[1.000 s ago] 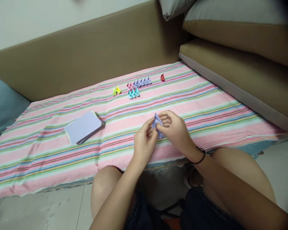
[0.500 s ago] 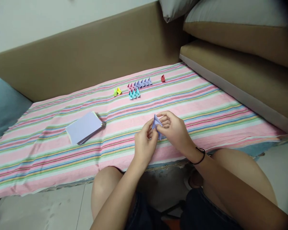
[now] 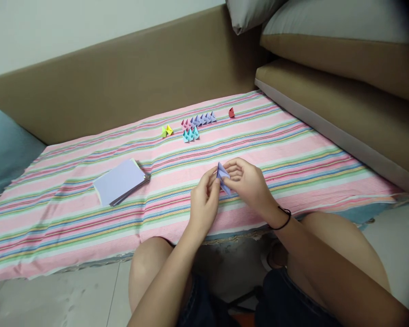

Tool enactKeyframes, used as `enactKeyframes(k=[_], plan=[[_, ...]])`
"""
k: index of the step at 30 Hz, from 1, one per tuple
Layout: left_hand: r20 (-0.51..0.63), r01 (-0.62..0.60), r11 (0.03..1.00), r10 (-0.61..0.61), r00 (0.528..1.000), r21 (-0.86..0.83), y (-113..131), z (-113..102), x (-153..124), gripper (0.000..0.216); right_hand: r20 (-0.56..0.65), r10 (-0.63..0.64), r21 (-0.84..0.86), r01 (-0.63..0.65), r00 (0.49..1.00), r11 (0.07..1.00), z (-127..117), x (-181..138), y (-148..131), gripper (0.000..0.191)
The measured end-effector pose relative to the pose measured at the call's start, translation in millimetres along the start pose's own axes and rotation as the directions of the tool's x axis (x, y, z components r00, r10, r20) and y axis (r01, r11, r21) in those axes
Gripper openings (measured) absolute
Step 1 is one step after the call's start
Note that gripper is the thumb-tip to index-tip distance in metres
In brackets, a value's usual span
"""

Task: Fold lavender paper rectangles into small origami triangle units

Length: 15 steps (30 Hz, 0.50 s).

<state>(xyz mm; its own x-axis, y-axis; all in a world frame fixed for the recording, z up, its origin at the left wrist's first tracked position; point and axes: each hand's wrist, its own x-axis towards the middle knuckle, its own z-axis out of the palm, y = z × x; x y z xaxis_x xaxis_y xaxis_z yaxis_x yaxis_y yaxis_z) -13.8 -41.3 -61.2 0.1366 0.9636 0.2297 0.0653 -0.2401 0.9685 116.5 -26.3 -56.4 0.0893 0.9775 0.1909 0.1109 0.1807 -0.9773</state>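
Note:
A small folded lilac paper piece (image 3: 222, 175) is pinched between my two hands just above the striped cloth (image 3: 293, 154). My left hand (image 3: 204, 206) grips its left side with thumb and fingers closed. My right hand (image 3: 248, 184), a black band on its wrist, holds the right side with its fingers curled round it. Farther back on the cloth stand several finished folded pieces: a yellow-green pair (image 3: 166, 131), pink ones (image 3: 185, 123), a lilac row (image 3: 202, 119), blue ones (image 3: 190, 134) and a single red one (image 3: 231, 112).
A stack of paper sheets (image 3: 120, 182), lilac on top, lies on the cloth to the left of my hands. A tan padded backrest (image 3: 122, 77) runs behind, with stacked cushions (image 3: 341, 91) at the right. My bare knees are under the cloth's near edge.
My hands have shifted slightly and turned the lilac piece a little flatter; both keep hold of it. Nothing else on the cloth has moved.

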Motion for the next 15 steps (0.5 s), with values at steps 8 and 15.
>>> enactKeyframes(k=[8, 15], plan=[[0.074, 0.129, 0.979, -0.119, 0.990, -0.158, 4, -18, 13, 0.033, 0.282, 0.068, 0.196, -0.126, 0.957, 0.973, -15, 0, -8, 0.017], [-0.034, 0.178, 0.970, -0.186, 0.982, -0.166, 6, -22, 13, 0.024, 0.341, 0.085, 0.204, -0.162, 0.936, 0.965, -17, -2, -16, 0.024]])
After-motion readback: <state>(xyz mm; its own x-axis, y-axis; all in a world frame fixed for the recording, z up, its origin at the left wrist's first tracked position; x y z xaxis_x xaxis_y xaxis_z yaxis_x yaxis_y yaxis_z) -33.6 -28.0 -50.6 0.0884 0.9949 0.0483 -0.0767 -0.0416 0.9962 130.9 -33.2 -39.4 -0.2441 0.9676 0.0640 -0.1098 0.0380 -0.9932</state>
